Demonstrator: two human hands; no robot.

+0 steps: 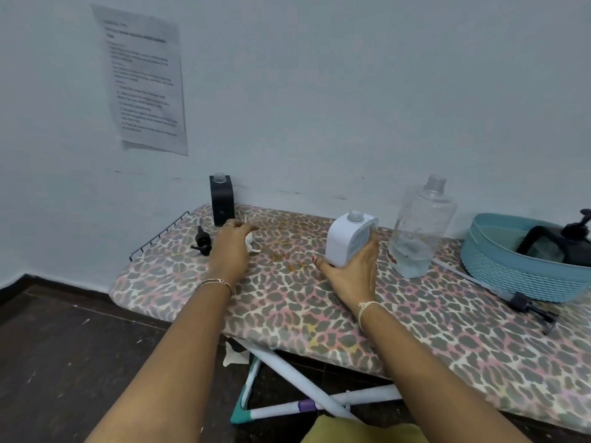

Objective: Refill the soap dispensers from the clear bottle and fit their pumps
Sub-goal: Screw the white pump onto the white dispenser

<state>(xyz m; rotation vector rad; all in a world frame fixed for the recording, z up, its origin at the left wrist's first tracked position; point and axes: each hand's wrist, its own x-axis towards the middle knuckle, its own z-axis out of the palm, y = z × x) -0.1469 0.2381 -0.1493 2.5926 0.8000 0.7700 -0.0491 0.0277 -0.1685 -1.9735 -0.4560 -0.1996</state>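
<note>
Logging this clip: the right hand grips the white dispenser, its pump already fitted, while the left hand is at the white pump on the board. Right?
Not quite: the head view shows the white dispenser in the right hand with a bare, open neck, no pump fitted. The left hand is at the white pump on the board.

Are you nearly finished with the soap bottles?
Partly. Done: a dark dispenser in the blue basket already has its pump. In hand: the right hand grips the white dispenser, neck open, while the left hand holds the white pump. Left: the black dispenser by the wall stands open, its black pump lying nearby.
</note>
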